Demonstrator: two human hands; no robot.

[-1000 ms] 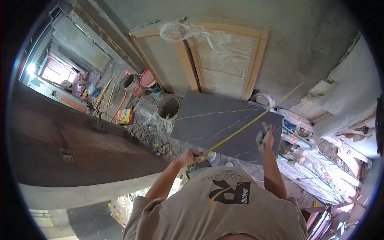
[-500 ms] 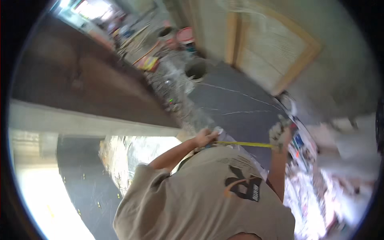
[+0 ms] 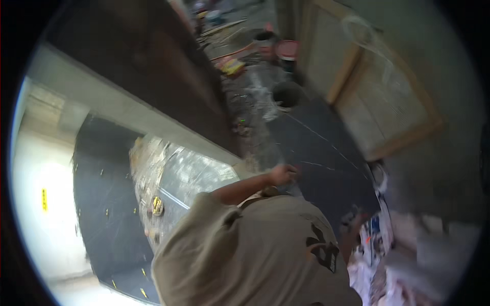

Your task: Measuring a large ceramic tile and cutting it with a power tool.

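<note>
My left hand (image 3: pixel 283 174) is closed in front of my belly, above the near left edge of a dark grey slab (image 3: pixel 326 186) with white veins. What its fingers hold, if anything, I cannot make out. Lower and to the right, my right hand (image 3: pixel 353 223), which seems to wear a light glove, is beside the slab's right edge. Motion smears it and my shirt hides part of its arm, so its fingers do not read. No yellow tape shows between the hands now.
Beyond the slab stand a round bucket (image 3: pixel 287 95) and a red-lidded pail (image 3: pixel 287 50) on a littered floor. A wooden frame (image 3: pixel 403 143) leans on the right wall. Left is a long ledge (image 3: pixel 153 120); below it lies dark tiling (image 3: pixel 107 188) with yellow clips. Plastic sheeting (image 3: pixel 360 273) lies lower right.
The view has turned, swinging the surroundings rightward. The yellow measuring tape stretched between my hands earlier is out of sight. My right hand sits lower, nearer my body.
</note>
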